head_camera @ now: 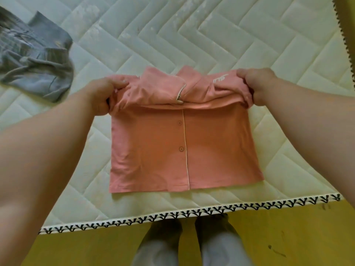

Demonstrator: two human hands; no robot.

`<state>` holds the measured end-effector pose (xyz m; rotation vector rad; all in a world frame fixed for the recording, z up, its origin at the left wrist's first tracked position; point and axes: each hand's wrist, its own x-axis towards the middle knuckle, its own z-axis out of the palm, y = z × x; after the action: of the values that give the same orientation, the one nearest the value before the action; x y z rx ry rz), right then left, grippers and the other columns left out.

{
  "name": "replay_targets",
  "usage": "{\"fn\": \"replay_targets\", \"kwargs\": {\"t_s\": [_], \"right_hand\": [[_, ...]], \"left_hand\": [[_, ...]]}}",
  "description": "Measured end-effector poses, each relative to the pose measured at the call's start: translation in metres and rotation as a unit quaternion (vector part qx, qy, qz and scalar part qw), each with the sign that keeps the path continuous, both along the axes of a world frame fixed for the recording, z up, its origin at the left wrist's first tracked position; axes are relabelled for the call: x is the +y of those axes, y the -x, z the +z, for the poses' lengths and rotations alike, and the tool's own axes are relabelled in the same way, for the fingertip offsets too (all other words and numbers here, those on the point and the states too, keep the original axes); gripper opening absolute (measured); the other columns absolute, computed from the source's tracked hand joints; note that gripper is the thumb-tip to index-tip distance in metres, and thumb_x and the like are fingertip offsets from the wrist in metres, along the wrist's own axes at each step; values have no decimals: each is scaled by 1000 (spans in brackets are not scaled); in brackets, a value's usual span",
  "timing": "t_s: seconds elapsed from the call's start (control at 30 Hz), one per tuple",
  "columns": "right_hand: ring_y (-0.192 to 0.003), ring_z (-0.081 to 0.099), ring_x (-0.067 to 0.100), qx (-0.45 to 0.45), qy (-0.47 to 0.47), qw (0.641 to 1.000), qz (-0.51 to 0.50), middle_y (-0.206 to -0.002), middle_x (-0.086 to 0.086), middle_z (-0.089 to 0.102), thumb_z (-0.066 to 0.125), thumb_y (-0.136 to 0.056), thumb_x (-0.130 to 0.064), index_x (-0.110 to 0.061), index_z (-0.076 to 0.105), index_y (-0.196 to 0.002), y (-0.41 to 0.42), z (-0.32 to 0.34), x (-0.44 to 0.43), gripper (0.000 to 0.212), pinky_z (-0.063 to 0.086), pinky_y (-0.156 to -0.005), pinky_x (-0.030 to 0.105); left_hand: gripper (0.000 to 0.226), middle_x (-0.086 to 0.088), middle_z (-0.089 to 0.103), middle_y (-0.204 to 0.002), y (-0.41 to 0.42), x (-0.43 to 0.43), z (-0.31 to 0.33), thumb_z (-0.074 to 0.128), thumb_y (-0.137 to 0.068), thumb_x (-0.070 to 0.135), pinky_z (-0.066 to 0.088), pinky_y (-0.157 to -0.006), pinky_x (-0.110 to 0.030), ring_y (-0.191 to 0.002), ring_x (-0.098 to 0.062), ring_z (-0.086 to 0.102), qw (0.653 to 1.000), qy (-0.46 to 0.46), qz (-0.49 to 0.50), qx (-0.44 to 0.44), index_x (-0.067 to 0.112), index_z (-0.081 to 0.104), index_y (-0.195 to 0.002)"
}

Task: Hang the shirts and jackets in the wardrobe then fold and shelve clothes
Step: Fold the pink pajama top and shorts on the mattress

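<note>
The pink shirt (182, 150) lay on the mattress (192, 35). The left hand (104, 96) held the shirt's far left corner and the right hand (257, 87) held its far right corner. Each grip was closed tight on a bunch of cloth, so the far part was lifted and folded over. Parts of both hands hid under the cloth. White letters by the right hand were too small to read. The shirt looked soft, with two buttons and a thin white line down its middle. The mattress was puffy with zigzag stitching. A crumpled grey garment (34, 58) lay well off to the shirt's far left, partly cut off.
</note>
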<state>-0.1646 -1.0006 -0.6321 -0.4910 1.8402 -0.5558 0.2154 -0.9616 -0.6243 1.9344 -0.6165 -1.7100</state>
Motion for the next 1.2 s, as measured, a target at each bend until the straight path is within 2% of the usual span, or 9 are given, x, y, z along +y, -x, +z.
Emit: {"fn": "replay_targets", "kwargs": {"t_s": [0.17, 0.4, 0.57, 0.7, 0.73, 0.83, 1.03, 1.1, 1.2], "right_hand": [[-80, 70, 16, 39, -21, 999, -5, -104, 5, 71, 78, -83, -30, -8, 62, -123, 14, -39, 35, 48, 57, -63, 30], [-73, 66, 10, 47, -27, 998, 41, -93, 0, 70, 73, -89, -28, -12, 66, -107, 25, -53, 81, 25, 54, -59, 24], [-118, 57, 36, 261, -52, 955, 132, -132, 17, 56, 68, -86, -46, -8, 52, -129, 16, -70, 99, 60, 47, -100, 48], [-125, 44, 36, 460, 55, 861, 210, -134, 15, 44, 62, -82, -56, -14, 47, -125, -20, -63, 111, 62, 33, -101, 50], [-123, 45, 34, 428, 105, 858, 265, -132, 14, 47, 62, -83, -55, -15, 50, -124, -30, -64, 115, 59, 34, -102, 48], [-122, 51, 27, 242, 156, 869, 402, -132, 7, 55, 66, -84, -45, -18, 52, -132, -58, -64, 117, 57, 40, -105, 43], [-92, 63, 17, 64, 99, 941, 316, -102, 1, 71, 67, -73, -6, -18, 67, -113, -66, -68, 124, 41, 50, -80, 27], [-87, 63, 17, 68, 137, 915, 375, -94, -1, 70, 68, -72, -3, -21, 68, -101, -56, -64, 140, 33, 49, -74, 29], [-92, 62, 28, 139, 178, 840, 493, -96, 3, 68, 66, -68, -2, -19, 66, -94, -37, -61, 175, 31, 49, -74, 36]], "left_hand": [[7, 1, 70, -82, -8, 40, -49, 66, -94, 22, 50, -48, -23, -59, -11, 65, 993, -110, 26, -16, 16, 68, -90], [21, -3, 76, -85, -16, 92, -69, 73, -89, 21, 56, -60, -25, -72, -14, 72, 993, -115, 8, -25, 8, 72, -106], [40, -11, 68, -89, 5, 107, -78, 84, -78, 27, 56, -63, -30, -72, -25, 65, 966, -84, -56, -237, 8, 66, -108], [51, -16, 54, -122, 37, 116, -77, 70, -75, 38, 39, -100, -47, -116, -37, 52, 827, 74, -64, -554, 11, 54, -114], [46, -16, 53, -120, 48, 117, -76, 68, -79, 39, 37, -100, -48, -116, -37, 50, 819, 140, -111, -546, 11, 55, -112], [49, -11, 59, -116, 74, 118, -80, 75, -81, 38, 44, -98, -40, -111, -30, 56, 890, 167, -232, -355, 10, 60, -119], [51, 2, 68, -107, 75, 116, -83, 75, -72, 9, 51, -70, -20, -93, -15, 66, 975, 61, -89, -194, 15, 62, -120], [38, 0, 73, -96, 71, 131, -75, 66, -67, 13, 55, -72, -32, -88, -21, 68, 946, 144, -192, -218, 17, 70, -105], [24, -11, 64, -81, 66, 170, -69, 57, -62, 8, 47, -59, -38, -71, -34, 60, 805, 338, -379, -307, 9, 66, -84]]}}
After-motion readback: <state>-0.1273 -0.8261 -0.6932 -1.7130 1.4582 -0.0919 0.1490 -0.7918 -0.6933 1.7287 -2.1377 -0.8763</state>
